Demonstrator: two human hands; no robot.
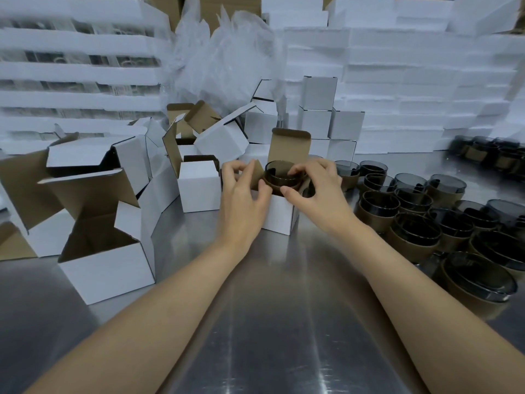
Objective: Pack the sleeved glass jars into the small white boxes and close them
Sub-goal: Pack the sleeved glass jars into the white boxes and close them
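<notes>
Jar half in box (flap up)

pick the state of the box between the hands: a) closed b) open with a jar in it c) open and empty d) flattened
b: the box has its lid flap standing up and a jar sits in its mouth.

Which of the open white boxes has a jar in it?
The box between left hand and right hand; a sleeved jar sticks out of its top.
</notes>
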